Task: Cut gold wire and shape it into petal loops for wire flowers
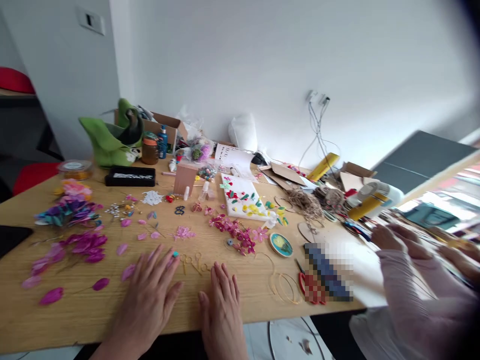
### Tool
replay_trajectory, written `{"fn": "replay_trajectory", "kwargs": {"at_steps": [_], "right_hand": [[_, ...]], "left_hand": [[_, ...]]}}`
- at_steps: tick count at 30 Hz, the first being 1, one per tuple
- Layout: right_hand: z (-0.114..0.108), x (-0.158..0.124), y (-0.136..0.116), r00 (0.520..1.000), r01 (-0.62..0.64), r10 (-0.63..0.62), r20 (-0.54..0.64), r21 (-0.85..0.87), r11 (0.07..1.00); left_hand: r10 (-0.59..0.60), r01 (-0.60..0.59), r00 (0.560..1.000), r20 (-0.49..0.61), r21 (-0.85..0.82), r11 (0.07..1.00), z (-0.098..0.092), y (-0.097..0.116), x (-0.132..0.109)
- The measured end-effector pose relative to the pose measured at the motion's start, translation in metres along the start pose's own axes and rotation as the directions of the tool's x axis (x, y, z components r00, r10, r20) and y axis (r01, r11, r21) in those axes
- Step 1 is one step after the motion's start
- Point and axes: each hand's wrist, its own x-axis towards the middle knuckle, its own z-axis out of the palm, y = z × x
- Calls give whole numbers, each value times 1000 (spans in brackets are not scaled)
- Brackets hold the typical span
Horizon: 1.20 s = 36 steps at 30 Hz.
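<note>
My left hand [148,295] lies flat on the wooden table with its fingers spread. A small turquoise piece [175,254] shows at one of its fingertips; I cannot tell whether it is worn or lies beneath. Close by on its right, my right hand [223,305] rests palm down near the front edge, fingers extended, thumb apart. Several thin gold-coloured hairpin-like pieces [197,262] lie just beyond and between the hands. A pink petal [128,272] touches or nearly touches the left hand. Past the fingertips lie a pink flower cluster [183,232] and dark pink flowers [236,232].
Magenta petals [88,245] spread at left. A white foam board [243,200] holds small red and yellow flowers. Red-handled scissors [302,282] and a coil of gold wire [287,287] lie at right, near a co-worker's hands [390,237]. A green bag [108,142] stands at the back.
</note>
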Motion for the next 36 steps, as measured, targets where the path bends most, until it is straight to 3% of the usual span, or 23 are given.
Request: {"fn": "replay_trajectory", "kwargs": {"at_steps": [4, 8, 10, 13, 18, 21, 23, 25, 27, 31, 36], "right_hand": [[-19, -20, 42, 982, -189, 186, -40, -101, 977], [-27, -36, 89, 912, -411, 397, -107, -246, 878], [-26, -40, 104, 885, -463, 457, -91, -284, 839], [-22, -42, 107, 885, -455, 464, -46, -301, 838], [-20, -38, 70, 952, -303, 305, -26, -226, 926], [-28, -29, 58, 960, -279, 275, -48, -145, 949], [-38, -17, 67, 931, -365, 360, -58, -128, 922], [-46, -1, 87, 867, -494, 497, -31, -170, 853], [-50, 17, 111, 835, -544, 550, -33, -208, 813], [-44, 45, 142, 818, -554, 575, -14, -291, 780], [-30, 49, 148, 791, -567, 611, 6, -367, 737]], "left_hand": [[46, -51, 995, -87, -62, 997, -3, -3, -3], [60, -74, 991, -123, -113, 991, -6, -2, -2], [54, -70, 990, -130, -118, 991, -7, -1, -1], [43, -59, 990, -133, -120, 991, -5, -2, -2], [40, -56, 991, -128, -125, 991, -4, -2, -4], [56, -69, 990, -132, -99, 993, -5, -2, -4], [72, -83, 988, -137, -83, 993, -6, -2, -3], [76, -88, 987, -143, -75, 993, -7, -2, -3], [78, -88, 986, -146, -68, 994, -7, -2, -3], [78, -86, 984, -160, -42, 995, -6, -2, -3], [91, -98, 981, -170, -35, 995, -6, -2, -1]]}}
